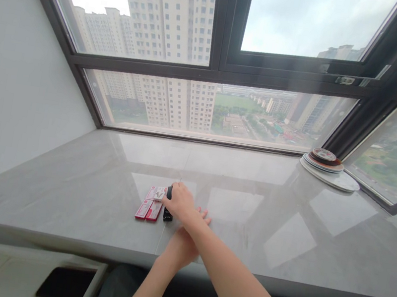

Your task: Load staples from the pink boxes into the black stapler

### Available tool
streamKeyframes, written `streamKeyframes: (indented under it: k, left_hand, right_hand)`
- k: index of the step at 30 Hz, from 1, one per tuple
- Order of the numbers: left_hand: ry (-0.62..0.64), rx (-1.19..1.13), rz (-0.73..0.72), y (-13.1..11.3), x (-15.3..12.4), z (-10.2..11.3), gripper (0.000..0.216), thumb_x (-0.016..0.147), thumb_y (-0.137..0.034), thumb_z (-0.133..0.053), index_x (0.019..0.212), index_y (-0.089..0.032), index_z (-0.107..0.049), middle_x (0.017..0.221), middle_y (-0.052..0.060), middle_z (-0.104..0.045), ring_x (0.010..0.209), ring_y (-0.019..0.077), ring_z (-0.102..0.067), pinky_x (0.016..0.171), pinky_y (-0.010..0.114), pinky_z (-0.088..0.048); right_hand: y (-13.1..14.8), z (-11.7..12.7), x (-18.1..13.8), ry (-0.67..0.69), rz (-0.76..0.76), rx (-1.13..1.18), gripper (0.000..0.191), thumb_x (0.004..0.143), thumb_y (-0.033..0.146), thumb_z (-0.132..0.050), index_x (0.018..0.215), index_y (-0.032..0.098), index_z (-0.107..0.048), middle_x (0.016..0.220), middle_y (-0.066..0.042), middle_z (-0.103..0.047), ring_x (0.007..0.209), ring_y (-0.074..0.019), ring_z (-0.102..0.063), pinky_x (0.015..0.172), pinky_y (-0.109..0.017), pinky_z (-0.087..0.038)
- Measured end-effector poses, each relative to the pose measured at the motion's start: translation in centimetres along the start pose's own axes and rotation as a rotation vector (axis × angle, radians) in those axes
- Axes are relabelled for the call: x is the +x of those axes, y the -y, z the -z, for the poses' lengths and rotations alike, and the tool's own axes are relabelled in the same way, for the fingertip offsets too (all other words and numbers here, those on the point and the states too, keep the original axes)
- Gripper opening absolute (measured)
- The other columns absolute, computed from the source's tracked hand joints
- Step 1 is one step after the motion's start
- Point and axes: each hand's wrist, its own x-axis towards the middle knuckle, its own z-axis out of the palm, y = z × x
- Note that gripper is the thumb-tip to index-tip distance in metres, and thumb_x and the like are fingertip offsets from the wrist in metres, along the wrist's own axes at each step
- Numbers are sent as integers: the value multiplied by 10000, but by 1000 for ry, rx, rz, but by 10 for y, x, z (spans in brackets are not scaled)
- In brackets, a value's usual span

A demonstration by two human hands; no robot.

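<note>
Reaching across over my left wrist, my right hand [180,201] has its fingers curled over a narrow black object [167,215] that looks like a stapler and lies on the counter. Its thumb points left, close to a small white packet [159,193] with a dark print. That packet rests on several flat red-and-white boxes [143,209] set side by side. Beneath my right forearm, my left hand [185,247] lies on the counter, with fingertips spread out past the right wrist. The forearm hides most of its palm, and I see nothing held there.
The grey glossy counter [82,190] runs up to a dark-framed window [143,66]. A stack of round plates or lids [326,166] sits in the far right corner. Below the front edge at left is a white perforated plastic tray [13,270] with a black flat rectangle [66,283].
</note>
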Motion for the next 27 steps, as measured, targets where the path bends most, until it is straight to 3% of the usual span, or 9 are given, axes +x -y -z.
streamKeyframes:
  k: [4, 9, 12, 14, 16, 20, 23, 25, 27]
  left_hand:
    - [6, -169, -115, -13, -5, 30, 379, 1002, -280, -464, 1341, -324, -627, 1440, -3, -612, 1365, 257, -522, 1138, 414, -454]
    - [-167, -291, 138, -17, -3, 38, 328, 1052, -316, -376, 1150, -288, -688, 1181, 58, -691, 1121, 250, -624, 962, 415, -529]
    - [-256, -168, 230, -16, 0, 25, 319, 1033, -314, -445, 1296, -275, -622, 1364, 82, -606, 1282, 288, -539, 1049, 478, -472]
    - [-247, -98, 185, -17, 2, 18, 393, 1019, -318, -490, 1405, -277, -549, 1491, 81, -526, 1413, 307, -432, 1151, 525, -380]
    - [-200, -63, 124, -19, 3, 14, 456, 1021, -336, -494, 1475, -283, -488, 1530, 73, -505, 1477, 310, -362, 1213, 547, -294]
    - [-162, -60, 134, -20, 4, 13, 511, 1031, -391, -471, 1534, -314, -418, 1601, 51, -445, 1514, 305, -328, 1245, 558, -235]
    - [-183, -77, 188, -19, 4, 12, 536, 1031, -439, -459, 1548, -311, -394, 1661, 53, -355, 1533, 295, -309, 1253, 556, -222]
    - [-198, -85, 220, -17, 4, 9, 551, 1031, -456, -453, 1552, -292, -386, 1681, 70, -313, 1541, 294, -299, 1254, 555, -218]
    - [-206, -89, 232, -17, 5, 5, 562, 1028, -460, -454, 1553, -273, -380, 1692, 87, -283, 1546, 298, -291, 1256, 553, -213]
  right_hand:
    - [-37, 29, -7, 10, 40, 6, 434, 921, 278, -602, 1349, 207, -607, 1310, -98, -653, 1212, -259, -557, 1015, -358, -412]
    - [-86, 61, -53, -3, 71, 67, 536, 877, 109, -517, 1365, 289, -646, 1286, -31, -700, 1160, -212, -619, 1082, -356, -378]
    - [-105, 61, -82, -132, 52, 163, 463, 899, 156, -534, 1308, 322, -675, 1241, -11, -716, 1162, -212, -628, 1223, -479, -200]
    - [-109, 54, -93, -221, 35, 195, 378, 917, 243, -590, 1270, 331, -690, 1204, -8, -727, 1167, -223, -626, 1248, -537, -94]
    - [-108, 46, -97, -295, 17, 206, 340, 909, 294, -637, 1240, 332, -706, 1172, -10, -737, 1153, -231, -632, 1249, -552, -80]
    - [-99, 37, -88, -455, -40, 337, 268, 896, 322, -655, 1146, 303, -748, 1120, -28, -750, 1090, -239, -652, 1222, -547, -192]
    - [-103, 43, -79, -638, -128, 712, 323, 901, 402, -637, 1167, 242, -726, 1141, -65, -753, 1014, -230, -671, 1043, -447, -448]
    - [-115, 49, -78, -798, -227, 994, 400, 909, 457, -601, 1217, 215, -681, 1166, -84, -749, 1028, -226, -675, 892, -368, -518]
    - [-134, 54, -81, -915, -332, 1235, 429, 912, 479, -557, 1236, 211, -640, 1177, -84, -746, 1121, -231, -664, 850, -335, -533]
